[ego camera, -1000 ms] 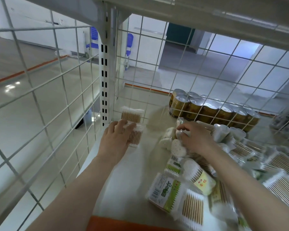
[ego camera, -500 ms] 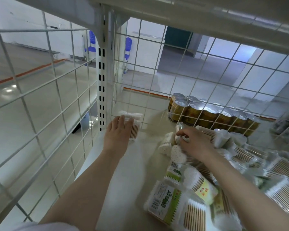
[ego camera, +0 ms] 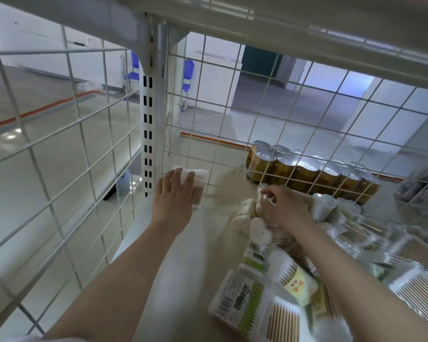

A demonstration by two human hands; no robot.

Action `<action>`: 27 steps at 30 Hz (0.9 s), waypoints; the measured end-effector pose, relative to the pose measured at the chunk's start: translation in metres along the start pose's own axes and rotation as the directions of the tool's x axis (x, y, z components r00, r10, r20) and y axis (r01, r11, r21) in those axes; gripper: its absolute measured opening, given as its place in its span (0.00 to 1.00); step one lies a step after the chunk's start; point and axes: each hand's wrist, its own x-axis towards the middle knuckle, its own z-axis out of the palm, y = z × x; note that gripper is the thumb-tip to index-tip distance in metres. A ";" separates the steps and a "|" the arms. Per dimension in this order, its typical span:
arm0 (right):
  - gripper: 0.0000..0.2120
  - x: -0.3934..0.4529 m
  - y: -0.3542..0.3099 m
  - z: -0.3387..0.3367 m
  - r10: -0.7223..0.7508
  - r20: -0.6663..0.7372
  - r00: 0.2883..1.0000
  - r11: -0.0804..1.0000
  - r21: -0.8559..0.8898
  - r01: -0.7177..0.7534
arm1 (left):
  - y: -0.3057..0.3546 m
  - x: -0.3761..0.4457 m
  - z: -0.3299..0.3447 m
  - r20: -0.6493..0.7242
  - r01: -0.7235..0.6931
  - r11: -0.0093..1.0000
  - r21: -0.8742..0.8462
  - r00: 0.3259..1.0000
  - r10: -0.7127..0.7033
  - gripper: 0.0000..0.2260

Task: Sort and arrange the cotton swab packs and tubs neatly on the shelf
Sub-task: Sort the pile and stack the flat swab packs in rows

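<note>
On the far left, the wire grid side panel (ego camera: 59, 154) is closing off the shelf (ego camera: 183, 255), and the slotted white upright post (ego camera: 147, 134) is standing at the back left corner. Just right of the post, the left hand (ego camera: 174, 196) is lying flat with straight fingers on top of a clear pack of cotton swabs (ego camera: 195, 187), pressing it down in that back left corner; the fingers are not curling around it. Moving right, a stretch of bare shelf is separating that pack from the jumbled pile of swab packs and tubs (ego camera: 294, 280), which is spreading over the middle and right of the shelf, with round tubs (ego camera: 255, 230) lying on their sides at its near-left edge. The right hand (ego camera: 282, 208) is reaching into the back of this pile with its fingers curling onto a clear pack (ego camera: 263, 201), gripping its top edge. Behind the back grid, a row of gold cans (ego camera: 307, 171) is standing.
</note>
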 end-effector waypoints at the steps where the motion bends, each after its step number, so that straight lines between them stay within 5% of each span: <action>1: 0.15 0.004 -0.001 0.001 0.008 -0.011 1.000 1.000 0.006 -0.008 | 0.002 -0.001 -0.002 -0.018 0.016 0.999 -0.028 1.000 -0.017 0.34; 7: 0.19 0.018 -0.005 0.009 0.089 -0.004 0.996 0.996 -0.029 -0.089 | 0.018 -0.010 -0.015 -0.019 0.066 0.986 -0.152 0.997 -0.069 0.22; 15: 0.21 0.021 -0.011 0.017 0.122 0.004 0.992 0.989 -0.087 -0.121 | 0.029 -0.029 -0.013 -0.072 0.016 0.988 -0.154 0.997 -0.028 0.24; 27: 0.15 0.006 -0.039 0.010 -0.150 -0.133 0.980 0.987 -0.084 0.139 | 0.035 -0.047 -0.024 0.052 0.092 0.959 -0.268 0.995 -0.081 0.17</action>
